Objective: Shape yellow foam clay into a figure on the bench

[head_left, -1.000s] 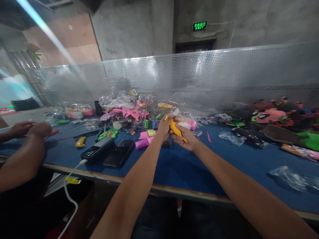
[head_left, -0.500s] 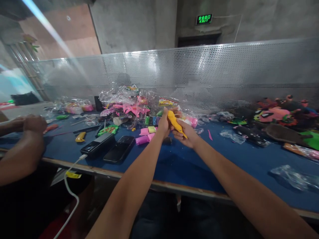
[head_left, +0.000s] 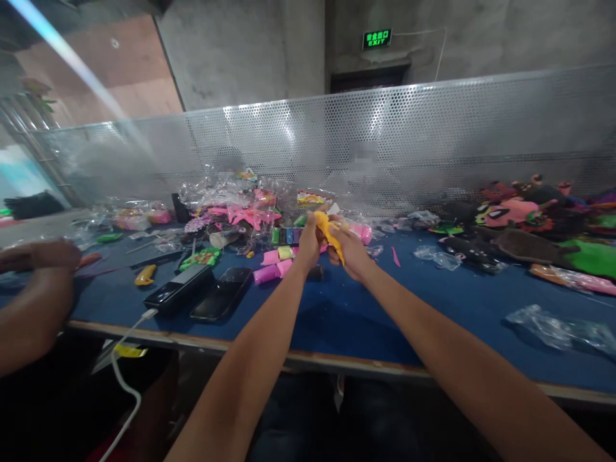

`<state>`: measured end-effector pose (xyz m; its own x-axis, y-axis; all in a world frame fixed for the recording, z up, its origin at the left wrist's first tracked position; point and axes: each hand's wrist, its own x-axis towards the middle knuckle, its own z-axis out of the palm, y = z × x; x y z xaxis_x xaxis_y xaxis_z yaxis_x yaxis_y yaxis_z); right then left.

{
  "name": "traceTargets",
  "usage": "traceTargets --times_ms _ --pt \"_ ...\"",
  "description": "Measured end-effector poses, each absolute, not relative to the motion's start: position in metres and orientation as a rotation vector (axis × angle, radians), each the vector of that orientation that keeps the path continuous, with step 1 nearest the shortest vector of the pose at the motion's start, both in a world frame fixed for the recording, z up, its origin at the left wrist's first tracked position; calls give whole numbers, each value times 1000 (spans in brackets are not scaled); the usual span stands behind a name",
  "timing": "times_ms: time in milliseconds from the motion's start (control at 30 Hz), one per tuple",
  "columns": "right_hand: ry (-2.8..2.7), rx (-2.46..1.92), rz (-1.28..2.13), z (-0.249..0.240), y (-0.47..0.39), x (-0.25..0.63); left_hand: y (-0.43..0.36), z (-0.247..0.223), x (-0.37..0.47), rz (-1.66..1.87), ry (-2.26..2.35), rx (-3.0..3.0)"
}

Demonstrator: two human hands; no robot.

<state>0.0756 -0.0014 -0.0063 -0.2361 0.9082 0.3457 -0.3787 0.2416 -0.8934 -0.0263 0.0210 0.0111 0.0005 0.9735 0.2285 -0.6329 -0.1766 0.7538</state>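
Pinching a yellow clay-like piece [head_left: 335, 246] between them, the left hand [head_left: 310, 242] and the right hand [head_left: 355, 254] met above the blue tabletop [head_left: 366, 324], near the middle of the view. The left fingers closed on its upper end, and the right hand grasped it lower down; both had hold of it. The piece slanted, its narrow end pointing down toward the wearer. Exactly how each fingertip pressed on it could not be told.

Just left of the hands lay soft pink, yellow and purple packets [head_left: 267, 274], with a row of green, blue and purple packets [head_left: 289, 236] behind. Further left, a black smartphone [head_left: 222, 295] rested beside a power bank [head_left: 179, 287], into which a white cable [head_left: 126, 378] was plugged. Past that lay a small yellow curved piece [head_left: 145, 276] and a green-and-brown turtle-like figure [head_left: 199, 259]. To the right of the hands lay a thin pink strip [head_left: 395, 256] and crumpled clear wrapping [head_left: 543, 326]. A co-worker's hand [head_left: 51, 254] showed at the far left, and a perforated metal screen [head_left: 289, 151] stood behind the table.
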Motion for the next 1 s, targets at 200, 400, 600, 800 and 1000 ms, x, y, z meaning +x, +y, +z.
traceTargets --times_ms 200,400,600,800,1000 --pt "-1504 -747 693 -23 13 71 25 11 -27 1598 451 974" --pt "-1558 -770 422 -35 23 75 24 6 -19 1533 395 965" --pt "-1538 -781 431 -35 24 76 20 7 -20 1483 377 948" --pt "-1640 -735 366 -33 24 77 23 7 -21 1523 396 864" --pt "-1600 -733 269 -37 27 81 33 -9 -10 1544 459 993"
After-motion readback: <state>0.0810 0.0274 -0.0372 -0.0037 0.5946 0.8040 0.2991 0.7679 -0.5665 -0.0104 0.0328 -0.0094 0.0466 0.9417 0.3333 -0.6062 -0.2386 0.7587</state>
